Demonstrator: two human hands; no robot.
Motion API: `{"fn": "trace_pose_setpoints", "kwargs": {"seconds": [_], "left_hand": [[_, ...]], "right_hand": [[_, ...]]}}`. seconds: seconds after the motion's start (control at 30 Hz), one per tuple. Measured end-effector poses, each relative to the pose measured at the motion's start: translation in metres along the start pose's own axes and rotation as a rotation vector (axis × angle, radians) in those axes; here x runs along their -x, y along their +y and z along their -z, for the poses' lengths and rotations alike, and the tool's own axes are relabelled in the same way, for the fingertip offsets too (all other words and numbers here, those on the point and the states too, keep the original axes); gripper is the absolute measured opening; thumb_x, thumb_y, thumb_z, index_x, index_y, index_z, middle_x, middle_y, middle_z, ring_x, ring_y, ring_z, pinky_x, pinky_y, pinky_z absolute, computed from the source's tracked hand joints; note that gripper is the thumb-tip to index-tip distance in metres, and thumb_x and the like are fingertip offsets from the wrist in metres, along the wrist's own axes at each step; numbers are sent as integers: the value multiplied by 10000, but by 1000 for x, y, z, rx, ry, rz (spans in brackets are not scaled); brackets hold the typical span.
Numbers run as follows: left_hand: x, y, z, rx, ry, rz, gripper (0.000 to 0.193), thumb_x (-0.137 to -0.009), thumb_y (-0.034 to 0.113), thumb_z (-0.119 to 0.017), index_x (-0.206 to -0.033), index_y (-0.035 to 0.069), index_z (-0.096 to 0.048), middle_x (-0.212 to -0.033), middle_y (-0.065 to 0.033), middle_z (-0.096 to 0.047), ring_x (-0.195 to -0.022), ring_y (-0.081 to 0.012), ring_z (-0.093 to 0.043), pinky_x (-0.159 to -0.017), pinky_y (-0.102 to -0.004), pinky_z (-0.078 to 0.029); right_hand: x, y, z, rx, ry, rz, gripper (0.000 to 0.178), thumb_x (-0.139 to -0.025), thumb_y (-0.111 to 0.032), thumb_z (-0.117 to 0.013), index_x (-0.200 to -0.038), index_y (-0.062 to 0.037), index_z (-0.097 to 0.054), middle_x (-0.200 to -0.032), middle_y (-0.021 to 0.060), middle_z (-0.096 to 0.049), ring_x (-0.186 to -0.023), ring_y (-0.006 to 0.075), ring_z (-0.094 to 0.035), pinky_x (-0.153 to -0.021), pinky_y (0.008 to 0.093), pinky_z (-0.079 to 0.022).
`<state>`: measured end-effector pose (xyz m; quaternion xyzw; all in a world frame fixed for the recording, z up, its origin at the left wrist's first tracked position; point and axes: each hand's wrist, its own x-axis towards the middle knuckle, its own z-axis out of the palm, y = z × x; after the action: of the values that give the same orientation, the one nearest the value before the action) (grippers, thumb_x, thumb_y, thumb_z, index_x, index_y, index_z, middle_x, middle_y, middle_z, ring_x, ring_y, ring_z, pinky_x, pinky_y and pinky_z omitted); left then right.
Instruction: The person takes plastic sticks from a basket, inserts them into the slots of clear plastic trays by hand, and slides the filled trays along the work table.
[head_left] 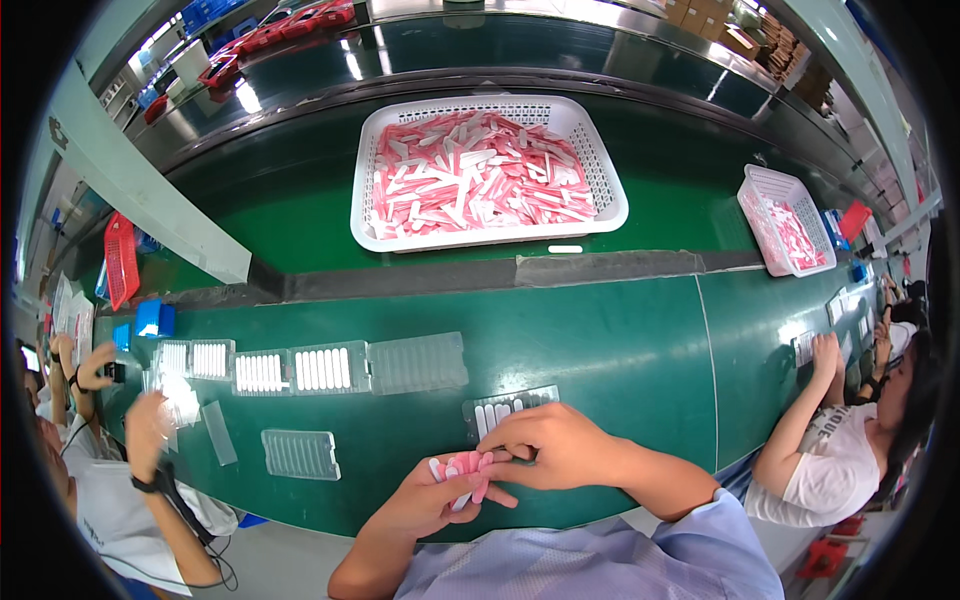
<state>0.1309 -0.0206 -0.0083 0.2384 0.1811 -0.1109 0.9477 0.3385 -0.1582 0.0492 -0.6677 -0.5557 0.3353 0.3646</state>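
Low in the middle, my left hand [418, 503] is closed round a small bunch of flat pink and white sticks [460, 468] with rounded ends. From the right, my right hand [560, 447] reaches across, its thumb and fingers pinched at the right end of that bunch. The fingertips partly hide what they grip. Just beyond my hands lies a clear plastic tray [541, 396] with several white sticks [487, 417] side by side in its slots; my right hand covers part of it.
A white basket [490, 240] heaped with pink and white sticks stands beyond a dark ledge [600, 267]. Left lie filled clear trays [325, 368], an unfilled one [300, 455] and blue boxes [155, 318]. Co-workers sit at left and right [830, 450]. A smaller basket [752, 215] stands far right.
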Motion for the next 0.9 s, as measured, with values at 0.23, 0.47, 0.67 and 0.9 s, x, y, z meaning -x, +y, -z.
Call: {"fn": "trace_pose_setpoints", "kwargs": {"seconds": [0.23, 0.47, 0.67, 0.9], "left_hand": [[6, 0, 1, -43, 40, -2, 434, -1057, 57, -566, -1462, -76, -483, -1335, -248, -650, -1047, -278, -728, -519, -203, -380], [9, 3, 6, 3, 86, -56, 454, -1053, 80, -579, -1464, -82, -471, -1345, -259, -637, -1072, -297, -722, -537, -213, -398], [2, 5, 2, 19, 69, -39, 454, -1057, 85, -572, -1469, -73, -466, -1353, -259, -630, -1090, -297, -715, -536, -215, -394], [-15, -4, -9, -29, -3, 17, 423, -1064, 111, -574, -1451, -50, -515, -1328, -252, -646, -1065, -268, -720, -520, -205, -379]], "right_hand": [[14, 45, 29, -670, 373, -169, 94, -897, -25, -752, -983, -60, -762, -665, 33, -672, -527, 49, -568, -486, 255, -408], [35, 53, 21, 537, 132, 228, 222, -818, -289, -832, -959, -126, -780, -848, 6, -609, -787, 198, -598, -699, 347, -478], [30, 53, 13, 338, 306, 213, 198, -819, -203, -833, -981, -102, -779, -789, 22, -595, -716, 221, -582, -669, 356, -462], [21, 12, -11, -183, 336, 58, 180, -818, -118, -834, -978, -65, -770, -707, 17, -556, -659, 177, -546, -589, 337, -427]]}}
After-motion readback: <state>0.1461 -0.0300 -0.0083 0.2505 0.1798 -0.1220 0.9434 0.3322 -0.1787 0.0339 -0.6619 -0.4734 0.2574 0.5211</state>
